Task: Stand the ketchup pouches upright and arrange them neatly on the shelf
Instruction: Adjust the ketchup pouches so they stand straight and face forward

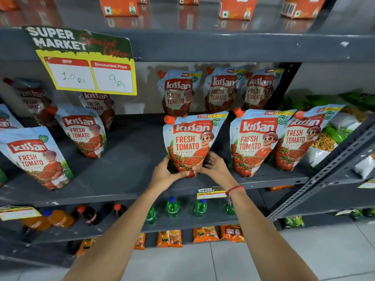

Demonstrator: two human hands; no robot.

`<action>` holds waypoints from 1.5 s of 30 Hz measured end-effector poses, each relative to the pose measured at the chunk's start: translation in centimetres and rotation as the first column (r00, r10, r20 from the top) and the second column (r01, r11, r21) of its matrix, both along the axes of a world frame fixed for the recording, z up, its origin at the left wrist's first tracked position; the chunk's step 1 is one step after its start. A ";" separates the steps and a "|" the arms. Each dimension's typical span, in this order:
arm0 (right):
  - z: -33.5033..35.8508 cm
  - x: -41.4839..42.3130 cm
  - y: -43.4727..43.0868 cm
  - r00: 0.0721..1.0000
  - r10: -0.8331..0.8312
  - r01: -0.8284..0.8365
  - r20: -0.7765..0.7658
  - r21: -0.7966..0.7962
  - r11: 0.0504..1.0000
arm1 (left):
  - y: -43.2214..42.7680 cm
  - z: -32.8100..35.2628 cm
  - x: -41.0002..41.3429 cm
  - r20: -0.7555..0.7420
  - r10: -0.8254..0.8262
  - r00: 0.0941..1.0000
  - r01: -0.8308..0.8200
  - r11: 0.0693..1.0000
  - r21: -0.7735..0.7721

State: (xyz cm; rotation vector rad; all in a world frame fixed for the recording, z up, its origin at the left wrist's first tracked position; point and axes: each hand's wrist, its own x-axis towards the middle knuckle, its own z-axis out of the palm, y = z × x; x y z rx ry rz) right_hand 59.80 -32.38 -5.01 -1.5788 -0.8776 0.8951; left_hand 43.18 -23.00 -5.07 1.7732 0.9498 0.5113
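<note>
A ketchup pouch (189, 144) with an orange cap stands upright at the front middle of the grey shelf (129, 169). My left hand (166, 172) and my right hand (213, 166) both grip its base from either side. Two upright pouches (254, 142) (298, 140) stand to its right at the front. Three more pouches (177, 93) stand behind in the back row. On the left, one pouch (83, 132) stands upright and another pouch (34, 157) leans at the front edge. More pouches at the back left are partly hidden by a price sign.
A yellow price sign (89, 63) hangs from the shelf above. Green and yellow snack bags (332, 126) fill the neighbouring rack on the right, behind a slanted metal brace (328, 169). Drink bottles (172, 207) stand on the shelf below. Bare shelf lies between the left and middle pouches.
</note>
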 end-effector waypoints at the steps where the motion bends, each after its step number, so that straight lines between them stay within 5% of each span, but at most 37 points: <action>1: -0.1 0.1 -0.3 1.000 -0.001 0.001 0.000 -0.001 1.000 | -0.3 -0.1 0.1 0.000 -0.002 1.000 0.002 1.000 0.006; 25: 0.0 -0.2 -1.9 0.995 -0.028 0.033 0.092 -0.055 0.998 | -1.4 0.4 0.0 0.014 -0.011 1.000 0.010 0.998 0.064; 33: -0.1 -3.8 -3.1 0.924 -0.379 0.378 0.056 0.022 0.926 | -0.6 0.0 -4.5 -0.087 -0.154 0.984 0.162 0.983 0.091; 36: -0.3 -8.4 -3.0 0.728 -0.671 0.652 0.144 0.159 0.742 | 0.9 0.0 -9.0 0.008 -0.064 0.998 0.062 0.988 0.142; 39: -0.9 -13.0 -1.7 0.532 -0.764 0.690 0.364 0.337 0.641 | 3.0 0.3 -14.4 0.148 0.147 0.978 -0.170 0.972 0.164; 42: -0.5 -17.5 1.5 0.552 -0.716 0.592 0.426 0.405 0.697 | 5.4 0.8 -19.9 0.246 0.321 0.915 -0.365 0.917 0.159; 45: 0.3 -22.1 5.7 0.695 -0.575 0.433 0.432 0.386 0.814 | 7.1 1.4 -25.1 0.242 0.405 0.882 -0.451 0.873 0.184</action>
